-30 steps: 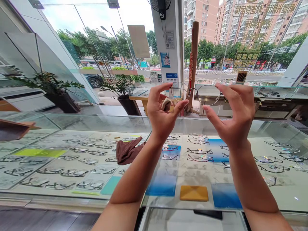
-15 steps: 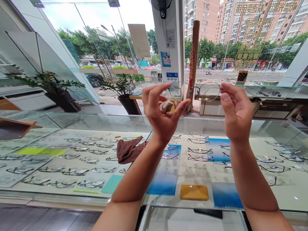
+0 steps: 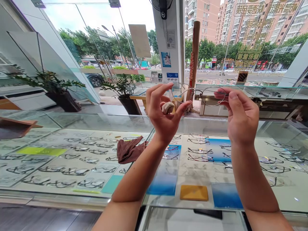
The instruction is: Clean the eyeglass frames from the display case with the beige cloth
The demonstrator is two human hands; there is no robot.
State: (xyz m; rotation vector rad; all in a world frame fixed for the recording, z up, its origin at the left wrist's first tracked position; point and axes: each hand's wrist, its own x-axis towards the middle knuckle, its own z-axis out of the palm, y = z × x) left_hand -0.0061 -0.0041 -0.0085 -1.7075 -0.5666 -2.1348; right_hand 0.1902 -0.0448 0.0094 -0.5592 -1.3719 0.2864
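Now we have the wire-rimmed glasses (image 3: 197, 92) sitting a touch lower than half a second ago, and tipped, with the right lens dropped slightly below the left. Our right hand (image 3: 240, 118) has changed its hold. Its fingers (image 3: 221, 95) have slid in from the outer edge and now lie across the right lens rim. The thumb is behind them, so that side is pinched closer to the lens than before. We judge the frame is being turned between the two hands rather than let go, since both pinches remain on it.

Our left hand (image 3: 163, 118) is closed on the left lens rim, with the index finger on top and the thumb below. Its other fingers curl over a small beige cloth wad (image 3: 167, 107) tucked against the palm. Neither hand is spread open, and each is clamped on its own side of the frame.

The glasses are raised at eye height, well above the glass display counter (image 3: 72, 123). Rows of spectacles (image 3: 199, 150) lie under the glass. A brown cloth (image 3: 130, 149) lies crumpled on the countertop.
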